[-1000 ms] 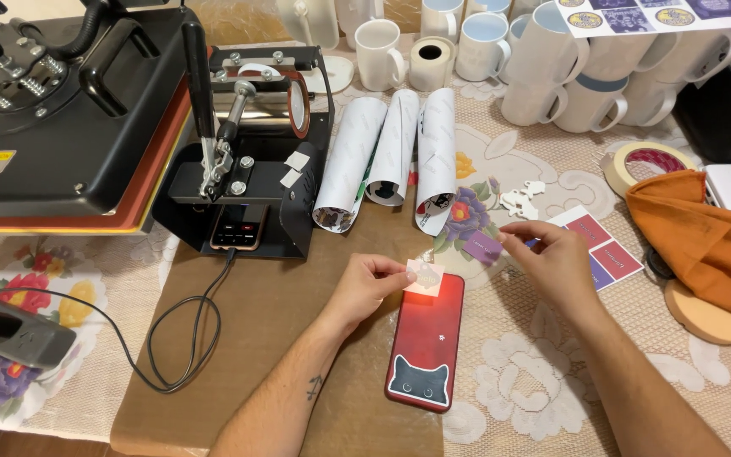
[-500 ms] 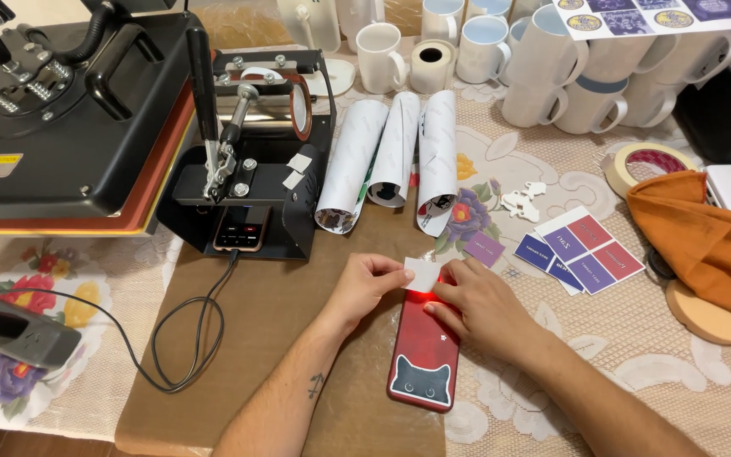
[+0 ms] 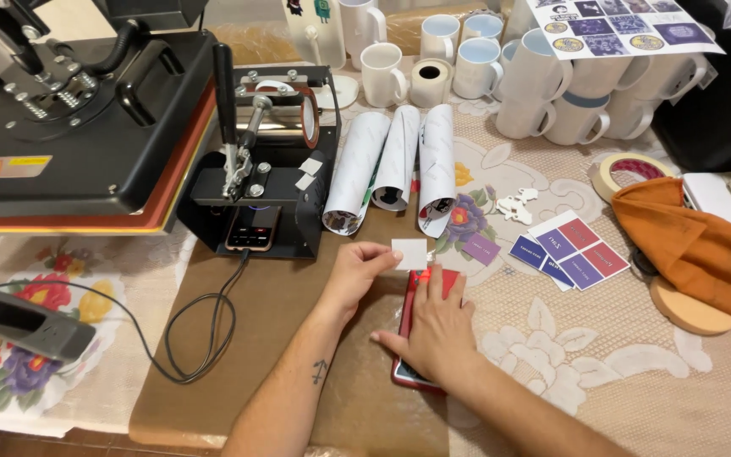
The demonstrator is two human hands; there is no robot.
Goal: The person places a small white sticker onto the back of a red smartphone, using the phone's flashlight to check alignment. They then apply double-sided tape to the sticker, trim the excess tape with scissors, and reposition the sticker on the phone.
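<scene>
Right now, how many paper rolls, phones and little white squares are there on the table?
Paper rolls: 3
Phone: 1
White square: 1
Total: 5

Left hand pinches white card; right hand flat on red phone.

The phone is lying on the desk under the right hand; paper rolls are lying behind it, the mug press standing to their left.
</scene>
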